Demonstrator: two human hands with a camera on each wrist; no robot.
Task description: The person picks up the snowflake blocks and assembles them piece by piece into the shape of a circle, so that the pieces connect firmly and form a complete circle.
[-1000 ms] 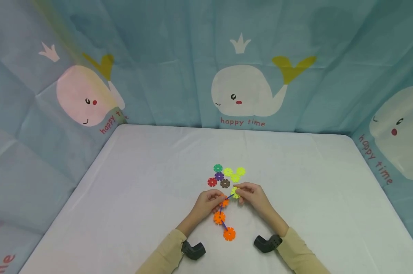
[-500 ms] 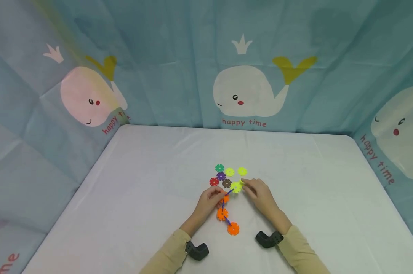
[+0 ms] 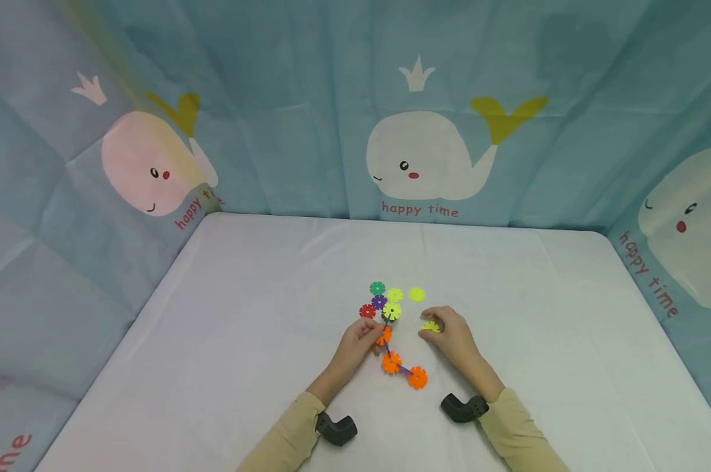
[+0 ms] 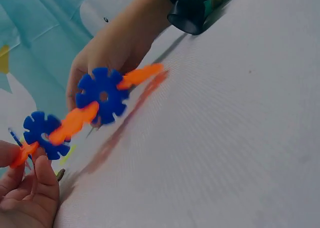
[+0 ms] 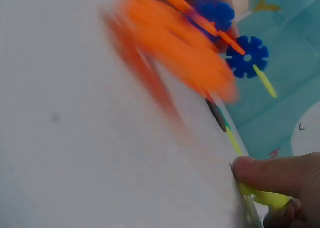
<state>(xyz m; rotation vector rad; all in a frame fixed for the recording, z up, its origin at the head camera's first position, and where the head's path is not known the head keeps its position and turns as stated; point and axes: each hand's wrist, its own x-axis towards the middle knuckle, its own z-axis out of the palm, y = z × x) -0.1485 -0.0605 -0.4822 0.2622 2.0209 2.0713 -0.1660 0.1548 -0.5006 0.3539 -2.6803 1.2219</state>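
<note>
Left hand (image 3: 355,343) part-hiding orange disc (image 3: 384,336), right hand (image 3: 454,335) part-hiding yellow disc (image 3: 431,326)

creased teal cloth (image 3: 308,164) printed with pale whales (image 3: 426,144) hangs behind and beside a white-covered table (image 3: 261,301).

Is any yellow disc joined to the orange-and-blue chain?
Joined: in the right wrist view, a yellow disc sits slotted into a blue disc of the chain.
</note>
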